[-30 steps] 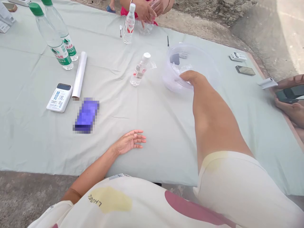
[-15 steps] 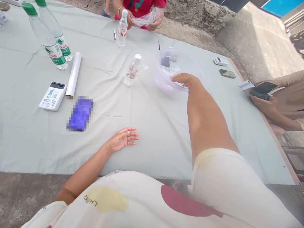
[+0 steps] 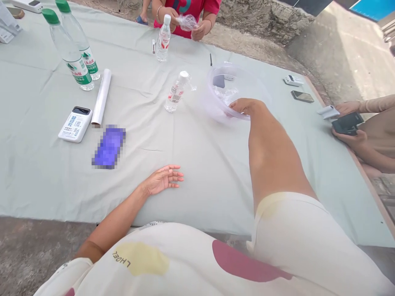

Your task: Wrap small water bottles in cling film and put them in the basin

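My left hand (image 3: 163, 179) lies on the cloth near the table's front edge, fingers loosely apart and holding nothing. Stretched far forward, my right hand (image 3: 242, 106) reaches over the near rim of a translucent pale-purple basin (image 3: 212, 111). Its fingers point down inside, partly hidden by the rim and the hand itself, so I cannot tell whether they hold anything. Beside those fingers, crumpled clear plastic (image 3: 226, 94) lies in the basin. A small clear water bottle (image 3: 175, 95) with a white cap stands to the left of the basin.
At left are two green-capped bottles (image 3: 80, 74), a white roll (image 3: 101, 96), a white power bank (image 3: 75, 124) and a blurred purple rectangle (image 3: 109, 147). Across the table, a person's hands (image 3: 200, 29) hold clear plastic near another bottle (image 3: 163, 39). Another person's hands (image 3: 352, 133) hold dark items at right.
My right hand's fingers have dipped lower inside the basin. My left hand stays put. The person opposite has gathered the clear plastic into a smaller bunch. The view has shifted slightly.
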Available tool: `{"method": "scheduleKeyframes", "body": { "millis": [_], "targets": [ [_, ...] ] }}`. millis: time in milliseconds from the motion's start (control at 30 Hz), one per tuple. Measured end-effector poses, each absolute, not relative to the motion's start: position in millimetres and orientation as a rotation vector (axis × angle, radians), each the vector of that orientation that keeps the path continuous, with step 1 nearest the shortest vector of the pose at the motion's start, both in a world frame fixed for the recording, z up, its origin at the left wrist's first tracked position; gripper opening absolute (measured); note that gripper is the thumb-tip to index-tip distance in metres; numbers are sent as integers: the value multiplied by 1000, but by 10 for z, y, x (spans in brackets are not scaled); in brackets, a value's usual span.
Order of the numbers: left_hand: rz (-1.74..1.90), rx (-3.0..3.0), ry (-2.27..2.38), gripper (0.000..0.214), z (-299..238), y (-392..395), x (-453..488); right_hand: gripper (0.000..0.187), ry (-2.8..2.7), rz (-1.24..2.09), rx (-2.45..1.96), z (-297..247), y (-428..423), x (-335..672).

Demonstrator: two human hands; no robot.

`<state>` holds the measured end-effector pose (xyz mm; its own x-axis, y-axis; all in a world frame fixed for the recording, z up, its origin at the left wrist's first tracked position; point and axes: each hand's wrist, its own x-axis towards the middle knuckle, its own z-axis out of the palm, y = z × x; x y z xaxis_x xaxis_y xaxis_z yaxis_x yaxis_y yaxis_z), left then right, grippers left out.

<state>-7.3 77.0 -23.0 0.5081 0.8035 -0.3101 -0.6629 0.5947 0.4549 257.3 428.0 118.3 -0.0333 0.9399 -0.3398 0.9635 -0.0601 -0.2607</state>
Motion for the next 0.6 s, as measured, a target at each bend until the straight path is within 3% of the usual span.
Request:
{"method": "scheduleKeyframes", "body": {
  "millis": [133,200,300,400,500,600],
  "targets": [
    [905,291,533,34,-224,766,-76,16,2274,-733,2691,1378,4105,2325],
    [917,299,534,34,-220,764,-77,19,2559,-976,2859,1416,3855,2149],
    [965,323,527,35,-207,763,-72,12,2735,-1671,2588,1285,3209,1904],
    [1085,312,528,42,-174,763,-61,25,2625,-2170,2203,940,2373,1701],
    [1208,327,570,49,-142,763,-43,30,2437,-2424,2048,555,1608,1515],
    [1294,453,723,45,-140,761,-22,26,2356,-2458,2146,294,1120,1389]
  ]
}}
